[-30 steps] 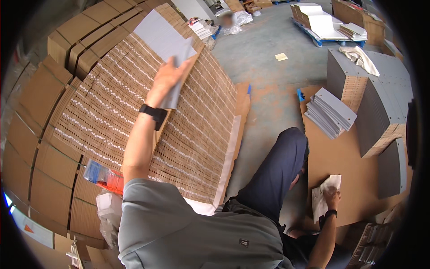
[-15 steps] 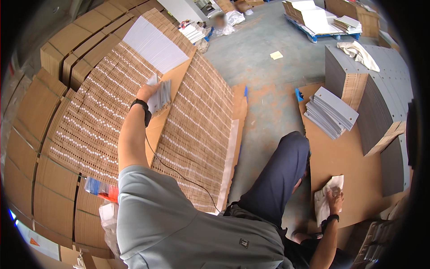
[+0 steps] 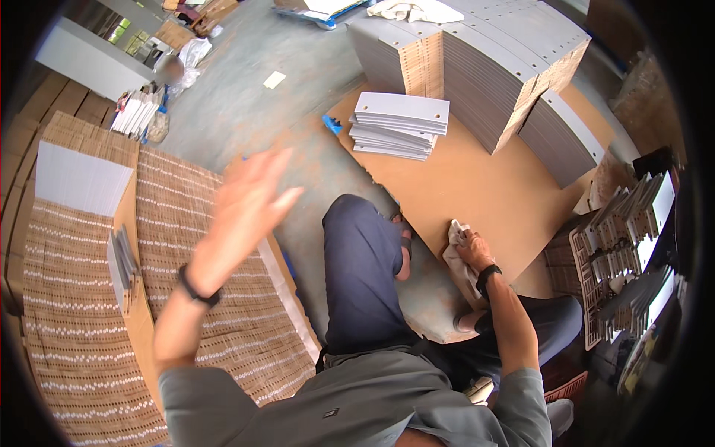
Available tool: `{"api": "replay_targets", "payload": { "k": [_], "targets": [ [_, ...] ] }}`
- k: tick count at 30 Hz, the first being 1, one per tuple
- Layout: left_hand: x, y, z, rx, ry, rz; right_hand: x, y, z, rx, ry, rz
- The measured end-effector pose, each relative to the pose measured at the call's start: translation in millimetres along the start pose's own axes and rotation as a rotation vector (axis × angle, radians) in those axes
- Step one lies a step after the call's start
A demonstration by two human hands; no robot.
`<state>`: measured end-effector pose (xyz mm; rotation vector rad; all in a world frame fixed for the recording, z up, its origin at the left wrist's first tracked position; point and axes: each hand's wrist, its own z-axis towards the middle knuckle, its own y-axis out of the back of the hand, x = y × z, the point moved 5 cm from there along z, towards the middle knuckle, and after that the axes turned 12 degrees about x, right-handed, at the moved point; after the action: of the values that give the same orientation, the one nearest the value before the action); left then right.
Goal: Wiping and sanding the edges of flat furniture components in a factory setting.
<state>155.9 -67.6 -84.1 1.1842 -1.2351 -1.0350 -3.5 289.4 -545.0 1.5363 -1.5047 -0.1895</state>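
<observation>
My left hand (image 3: 249,208) is in the air above the stacked boards on the left, fingers apart and blurred by motion, holding nothing. Below and left of it, a small bunch of grey boards (image 3: 121,257) stands on a cardboard strip (image 3: 143,346) between rows of board edges with white dots (image 3: 74,298). My right hand (image 3: 475,252) grips a crumpled off-white cloth (image 3: 460,276) over the edge of a brown cardboard sheet (image 3: 514,201). Farther back on that sheet lies a loose pile of grey boards with small holes (image 3: 398,123).
A tall block of stacked grey boards (image 3: 477,67) stands at the back right, a white cloth (image 3: 417,10) on top. On the right, a crate (image 3: 585,290) holds several board bundles. A yellow paper (image 3: 274,80) lies on the floor. My knee (image 3: 357,223) is between the two work areas.
My left hand has let go of the grey boards, which stay on the cardboard strip, and has moved away rightward. The view has swung to the right. My right hand keeps the cloth.
</observation>
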Motion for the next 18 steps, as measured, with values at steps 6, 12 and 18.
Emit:
{"api": "replay_targets", "payload": {
  "k": [6, 12, 18],
  "targets": [
    [24.8, -168.6, 214.9, 0.223, -0.196, -0.174, 75.1, 109.9, -63.0, -0.011, 0.153, 0.222],
    [14.0, -245.7, 335.4, 0.416, -0.274, -0.104, 57.8, 166.0, -143.4, -0.149, 0.250, 0.262],
    [5.1, -242.4, 346.0, 0.360, -0.459, -0.226, 43.1, 150.6, -130.8, -0.090, 0.251, 0.769]
  ]
}}
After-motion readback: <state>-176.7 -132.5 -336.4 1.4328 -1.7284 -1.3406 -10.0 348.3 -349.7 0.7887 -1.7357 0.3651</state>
